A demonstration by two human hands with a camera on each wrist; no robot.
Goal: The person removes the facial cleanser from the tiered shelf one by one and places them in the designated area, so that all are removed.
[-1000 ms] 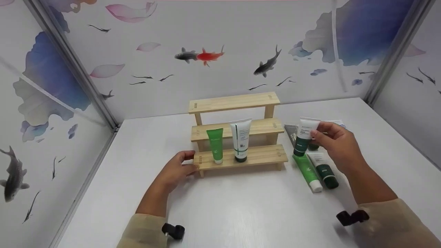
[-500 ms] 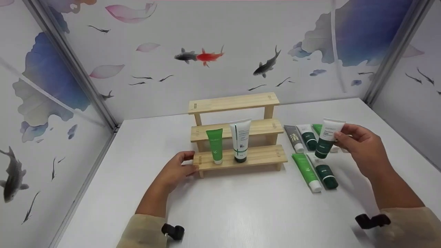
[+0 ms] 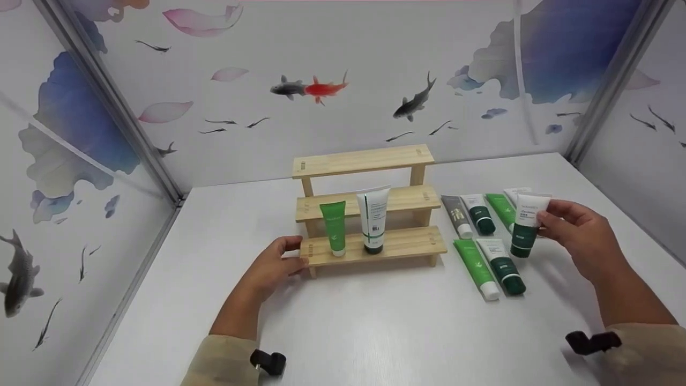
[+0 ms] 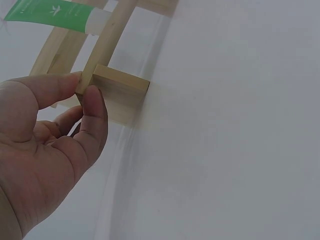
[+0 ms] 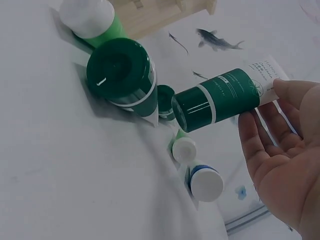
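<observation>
My left hand [image 3: 276,262] pinches the left end of the lowest step of a three-step wooden display rack [image 3: 370,161], thumb and fingers on the board's end in the left wrist view. On that step a small green tube [image 3: 334,228] and a larger white tube [image 3: 373,220] with a dark cap stand upright. Over to the right, my right hand [image 3: 579,236] holds a white and dark green tube [image 3: 527,225] by its white upper part, cap down and slightly tilted. In the right wrist view this tube [image 5: 225,100] is held above the table.
Several tubes lie right of the rack: a grey one [image 3: 457,214], white-and-dark-green ones [image 3: 478,213] [image 3: 502,265] and green ones [image 3: 476,268] [image 3: 499,208]. White panels [image 3: 343,43] printed with fish and petals enclose the white table [image 3: 375,327].
My right hand has moved right with the white and dark green tube, away from the rack, uncovering the tubes lying behind. The left hand has stayed on the rack's end.
</observation>
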